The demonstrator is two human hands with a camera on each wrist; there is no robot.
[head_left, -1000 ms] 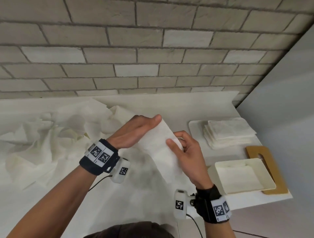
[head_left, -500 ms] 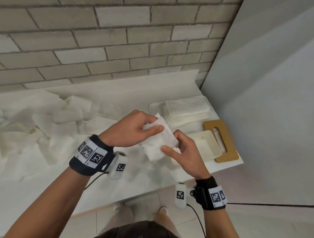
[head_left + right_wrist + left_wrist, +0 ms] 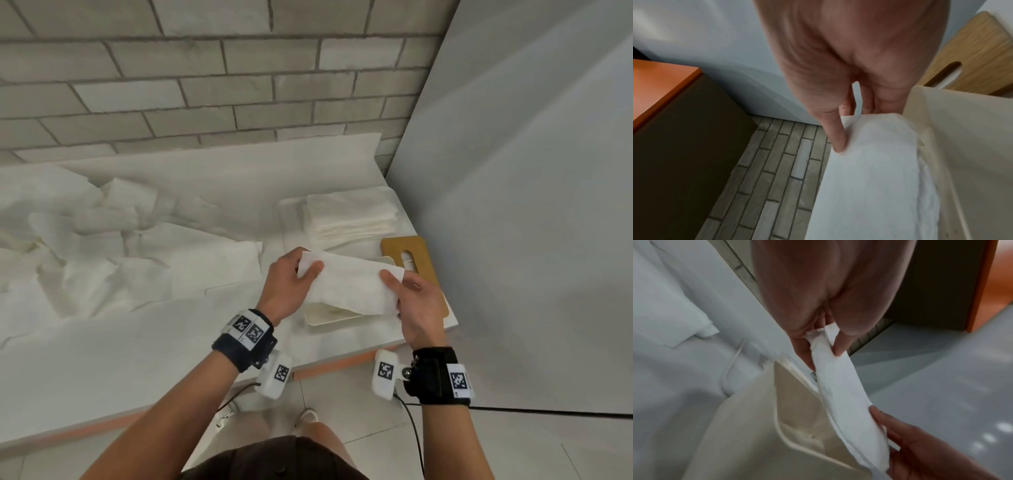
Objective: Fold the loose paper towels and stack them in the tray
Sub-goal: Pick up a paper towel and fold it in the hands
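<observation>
A folded white paper towel (image 3: pixel 349 286) is stretched between both hands, just above the cream tray (image 3: pixel 322 317) near the table's front right corner. My left hand (image 3: pixel 291 284) pinches its left end, thumb on top; the left wrist view shows the same left hand (image 3: pixel 824 337) pinching the towel (image 3: pixel 844 395) over the tray (image 3: pixel 748 426). My right hand (image 3: pixel 414 301) pinches the right end; the right wrist view shows that right hand (image 3: pixel 849 126) on the towel (image 3: pixel 875 170) beside the tray wall (image 3: pixel 962 146). Loose towels (image 3: pixel 120 253) lie crumpled at the left.
A stack of folded towels (image 3: pixel 349 216) sits on a flat white tray (image 3: pixel 286 219) behind the cream one. A wooden lid with a slot (image 3: pixel 407 260) lies to the right. A grey wall (image 3: pixel 513 205) borders the table's right edge; brick wall behind.
The towel went from a small bundle held before me to a flat folded strip stretched between both hands. Both hands carried it right, over the cream tray.
</observation>
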